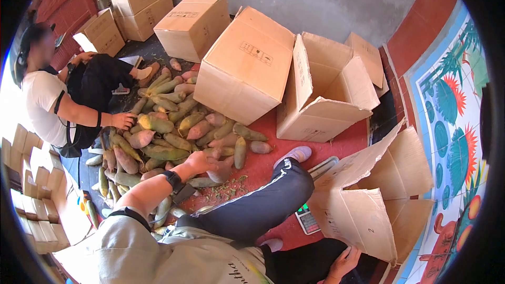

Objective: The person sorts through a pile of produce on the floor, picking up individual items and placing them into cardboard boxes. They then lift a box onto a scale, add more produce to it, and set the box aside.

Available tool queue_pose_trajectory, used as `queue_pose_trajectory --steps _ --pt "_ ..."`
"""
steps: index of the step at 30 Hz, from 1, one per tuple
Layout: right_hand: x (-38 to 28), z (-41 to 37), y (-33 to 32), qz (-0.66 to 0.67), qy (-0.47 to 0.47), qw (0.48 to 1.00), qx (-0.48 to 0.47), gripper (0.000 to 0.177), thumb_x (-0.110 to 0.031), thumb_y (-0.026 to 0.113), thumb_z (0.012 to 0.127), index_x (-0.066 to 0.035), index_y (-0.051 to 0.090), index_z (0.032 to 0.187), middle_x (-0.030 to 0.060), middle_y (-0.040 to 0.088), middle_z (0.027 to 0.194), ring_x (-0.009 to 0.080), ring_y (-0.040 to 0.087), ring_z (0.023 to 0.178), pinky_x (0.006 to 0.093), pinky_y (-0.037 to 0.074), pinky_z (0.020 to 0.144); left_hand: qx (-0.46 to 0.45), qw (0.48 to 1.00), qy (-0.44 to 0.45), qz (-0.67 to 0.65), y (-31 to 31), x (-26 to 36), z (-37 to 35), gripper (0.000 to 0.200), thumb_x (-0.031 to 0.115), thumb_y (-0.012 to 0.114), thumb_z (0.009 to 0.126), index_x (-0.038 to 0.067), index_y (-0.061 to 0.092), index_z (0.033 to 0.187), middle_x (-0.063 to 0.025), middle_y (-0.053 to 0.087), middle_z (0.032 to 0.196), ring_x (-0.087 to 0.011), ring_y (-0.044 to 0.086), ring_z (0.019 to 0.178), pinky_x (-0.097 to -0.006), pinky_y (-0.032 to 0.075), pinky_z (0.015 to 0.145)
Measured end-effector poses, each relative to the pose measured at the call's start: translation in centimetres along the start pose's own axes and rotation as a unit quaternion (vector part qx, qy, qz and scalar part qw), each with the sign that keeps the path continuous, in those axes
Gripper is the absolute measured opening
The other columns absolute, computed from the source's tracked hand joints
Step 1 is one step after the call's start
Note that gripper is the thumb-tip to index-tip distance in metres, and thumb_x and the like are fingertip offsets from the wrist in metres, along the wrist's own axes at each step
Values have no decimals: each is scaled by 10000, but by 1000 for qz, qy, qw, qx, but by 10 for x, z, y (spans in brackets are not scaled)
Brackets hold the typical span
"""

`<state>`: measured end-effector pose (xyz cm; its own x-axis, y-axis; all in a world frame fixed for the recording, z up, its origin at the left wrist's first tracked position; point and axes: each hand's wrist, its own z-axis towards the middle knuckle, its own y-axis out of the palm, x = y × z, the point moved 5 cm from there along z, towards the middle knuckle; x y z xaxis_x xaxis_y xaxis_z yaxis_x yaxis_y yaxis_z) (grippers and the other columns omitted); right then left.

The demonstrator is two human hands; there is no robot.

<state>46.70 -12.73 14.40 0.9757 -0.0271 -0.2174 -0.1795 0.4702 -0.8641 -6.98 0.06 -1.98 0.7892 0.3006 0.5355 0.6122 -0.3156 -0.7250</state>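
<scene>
My left hand [198,163], with a dark watch on the wrist, reaches over the near side of a large pile of green and reddish radishes [158,121]. Its fingers are wrapped round a reddish radish [222,170]. At the lower right, my right hand [344,264] rests by my dark trouser leg, close to the lower corner of an open carton [357,221]. The fingers of that hand are slightly bent and partly apart, with nothing visible in them. A scale with a lit green display [304,208] lies partly under the carton.
A co-worker [42,100] sits at the left, one hand [123,120] on the pile. Behind the pile stand a tall carton [242,68], an open carton [321,115] and another carton [192,26]. Stacked boxes [139,5] are at the back left. A painted wall [452,126] borders the right.
</scene>
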Motion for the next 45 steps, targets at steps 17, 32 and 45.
queue_pose_trajectory --steps 17,32,45 --pt "1 -1 2 -15 -16 1000 -20 117 -32 468 849 52 541 885 223 494 837 399 506 802 429 427 711 18 891 52 -450 -51 80 -28 356 281 638 811 4 598 1033 -72 636 843 -166 620 728 -275 516 612" --pt "-161 80 -61 387 -26 915 -112 591 -193 585 770 24 389 1285 182 484 1207 287 512 1058 362 406 885 -298 693 237 -612 -46 240 -88 475 348 641 818 23 549 1151 -56 610 1031 -135 589 872 -253 497 673" --pt "-152 71 -71 432 91 884 -153 835 -333 705 673 2 325 1336 155 393 1301 271 362 1221 370 246 1032 -421 688 319 -497 -2 296 -96 485 220 637 834 8 470 1237 -85 537 1192 -154 468 1121 -294 348 977"
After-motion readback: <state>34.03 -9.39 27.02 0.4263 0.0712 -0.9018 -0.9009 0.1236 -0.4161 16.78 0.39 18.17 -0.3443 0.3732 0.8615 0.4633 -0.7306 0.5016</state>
